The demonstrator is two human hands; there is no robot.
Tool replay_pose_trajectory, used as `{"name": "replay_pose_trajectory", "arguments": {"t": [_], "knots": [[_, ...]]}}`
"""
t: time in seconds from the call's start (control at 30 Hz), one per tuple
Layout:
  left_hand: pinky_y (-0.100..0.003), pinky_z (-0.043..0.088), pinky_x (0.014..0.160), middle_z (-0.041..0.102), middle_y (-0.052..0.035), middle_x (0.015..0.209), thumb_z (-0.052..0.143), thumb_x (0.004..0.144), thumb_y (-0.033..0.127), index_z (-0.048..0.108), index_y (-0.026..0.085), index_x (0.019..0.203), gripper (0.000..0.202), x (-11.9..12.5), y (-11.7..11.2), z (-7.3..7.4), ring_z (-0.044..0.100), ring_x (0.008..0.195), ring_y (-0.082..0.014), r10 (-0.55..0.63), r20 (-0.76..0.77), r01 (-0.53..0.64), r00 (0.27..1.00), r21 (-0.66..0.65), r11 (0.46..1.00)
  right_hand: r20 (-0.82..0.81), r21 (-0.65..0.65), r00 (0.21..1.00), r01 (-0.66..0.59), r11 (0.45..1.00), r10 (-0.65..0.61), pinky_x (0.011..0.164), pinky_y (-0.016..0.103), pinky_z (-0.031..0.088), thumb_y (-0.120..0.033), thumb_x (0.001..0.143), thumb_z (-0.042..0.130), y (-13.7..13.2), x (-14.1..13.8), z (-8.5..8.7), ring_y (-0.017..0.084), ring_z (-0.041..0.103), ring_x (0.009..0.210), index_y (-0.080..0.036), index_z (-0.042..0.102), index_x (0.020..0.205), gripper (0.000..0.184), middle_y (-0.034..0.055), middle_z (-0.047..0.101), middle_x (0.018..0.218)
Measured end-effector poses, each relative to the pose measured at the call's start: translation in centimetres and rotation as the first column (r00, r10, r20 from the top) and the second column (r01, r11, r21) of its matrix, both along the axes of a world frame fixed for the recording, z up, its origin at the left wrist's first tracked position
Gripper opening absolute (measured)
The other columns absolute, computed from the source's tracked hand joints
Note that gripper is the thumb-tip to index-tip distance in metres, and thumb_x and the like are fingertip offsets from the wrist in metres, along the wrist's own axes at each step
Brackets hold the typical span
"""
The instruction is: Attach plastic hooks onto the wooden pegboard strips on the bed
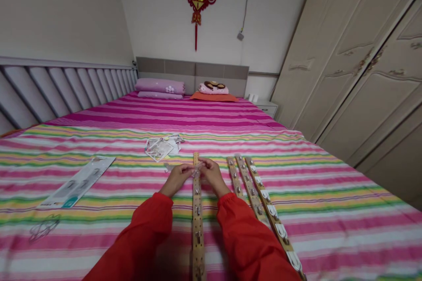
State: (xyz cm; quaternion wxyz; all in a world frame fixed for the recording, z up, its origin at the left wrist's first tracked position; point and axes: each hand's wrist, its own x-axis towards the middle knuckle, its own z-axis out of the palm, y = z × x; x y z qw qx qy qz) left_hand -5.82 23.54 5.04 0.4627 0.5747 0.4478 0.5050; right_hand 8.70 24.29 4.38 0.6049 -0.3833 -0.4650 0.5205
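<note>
A narrow wooden strip (197, 202) with metal hooks along it lies lengthwise on the striped bedspread, between my forearms. Close to its far end, my left hand (178, 178) pinches a small clear plastic piece (197, 169) from the left. From the right, my right hand (211, 174) has its fingers closed at the same piece, just over the strip. What the clear piece is, I cannot make out. To the right lie two more strips with metal hooks (248, 181) and one strip with white hooks (272, 210).
Several clear packets and cards (160, 147) lie beyond my left hand. Farther left are a long package card (79, 182) and a thin wire-like item (45, 227). Folded bedding (160, 87) rests by the headboard (165, 69). A bed rail (66, 83) runs along the left, a wardrobe (356, 70) along the right.
</note>
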Motion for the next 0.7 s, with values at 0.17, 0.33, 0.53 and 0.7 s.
{"name": "replay_pose_trajectory", "arguments": {"t": [0.17, 0.33, 0.53, 0.7], "knots": [[-0.023, 0.040, 0.055, 0.062, 0.0012, 0.056, 0.075, 0.055, 0.035, 0.067, 0.017, 0.064, 0.022, 0.3, 0.2, -0.9, 0.052, 0.053, -0.0116, 0.046, 0.092, -0.033, 0.995, -0.134, 0.990, -0.166, -0.152, 0.983, 0.055, 0.987, -0.080, 0.054, 0.024, 0.043, -0.019, 0.051, 0.070, 0.2, -0.2, -1.2, 0.011, 0.053, 0.051, -0.016, 0.070, 0.081, 0.030, -0.0037, 0.063, 0.058], [-0.024, 0.041, 0.056, 0.063, 0.0007, 0.057, 0.076, 0.051, 0.035, 0.068, 0.015, 0.068, 0.028, 1.0, 0.6, -2.8, 0.054, 0.055, -0.0121, 0.178, 0.151, -0.145, 0.972, -0.207, 0.968, -0.163, -0.244, 0.979, 0.083, 0.966, -0.125, 0.049, 0.025, 0.043, -0.024, 0.050, 0.072, -0.1, -0.8, -3.1, 0.012, 0.053, 0.048, -0.015, 0.068, 0.070, 0.022, -0.0014, 0.064, 0.054], [-0.028, 0.046, 0.066, 0.065, -0.0003, 0.061, 0.075, 0.049, 0.034, 0.065, 0.015, 0.066, 0.027, 1.8, 1.0, -4.5, 0.059, 0.064, -0.0157, 0.260, 0.162, -0.226, 0.952, -0.200, 0.953, -0.173, -0.226, 0.975, 0.100, 0.969, -0.141, 0.051, 0.024, 0.044, -0.021, 0.053, 0.069, -0.1, -1.1, -4.6, 0.013, 0.055, 0.051, -0.015, 0.073, 0.074, 0.023, -0.0006, 0.067, 0.057], [-0.028, 0.046, 0.063, 0.063, 0.0007, 0.058, 0.072, 0.051, 0.034, 0.063, 0.015, 0.064, 0.025, 2.0, 0.9, -5.0, 0.059, 0.061, -0.0151, 0.274, 0.147, -0.242, 0.950, -0.203, 0.949, -0.099, -0.194, 0.983, 0.133, 0.972, -0.155, 0.051, 0.024, 0.044, -0.022, 0.056, 0.063, 0.3, -1.3, -5.3, 0.014, 0.056, 0.052, -0.014, 0.074, 0.079, 0.027, -0.0007, 0.067, 0.057]]}}
